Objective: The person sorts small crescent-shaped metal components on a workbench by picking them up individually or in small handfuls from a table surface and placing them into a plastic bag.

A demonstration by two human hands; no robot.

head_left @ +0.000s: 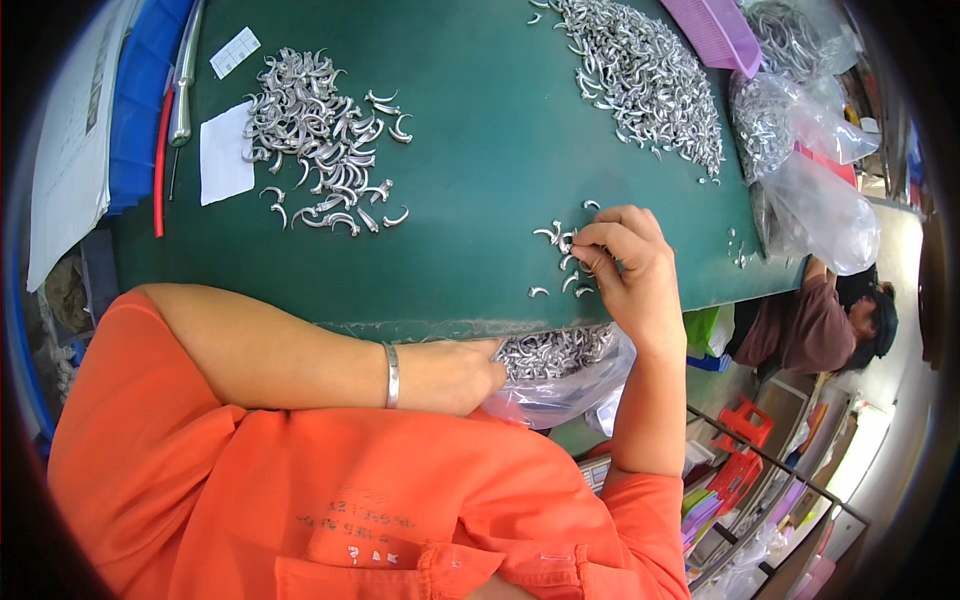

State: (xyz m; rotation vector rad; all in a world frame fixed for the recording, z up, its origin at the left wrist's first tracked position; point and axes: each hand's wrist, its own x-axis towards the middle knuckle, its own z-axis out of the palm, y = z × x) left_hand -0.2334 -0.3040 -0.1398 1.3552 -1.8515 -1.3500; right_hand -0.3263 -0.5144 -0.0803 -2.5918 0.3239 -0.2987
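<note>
My right hand [630, 260] is over the green table, thumb and fingertips pinched at a small silver claw-shaped metal piece [565, 243]. Several similar loose pieces [538, 292] lie around the fingertips. Below the table's near edge, a clear plastic bag [545, 402] filled with the same curved pieces [560, 352] sits in front of my body. My left hand [455, 375], with a metal bracelet [391, 375] at the wrist, is closed at the bag's left rim; its fingertips are partly hidden.
A pile of larger curved pieces [315, 120] lies at left beside white paper [227, 153]. Another big heap [650, 80] spreads at far right near a purple basket [715, 35] and filled plastic bags [765, 125]. A blue tray [150, 90] borders the left. A person [810, 325] sits at right.
</note>
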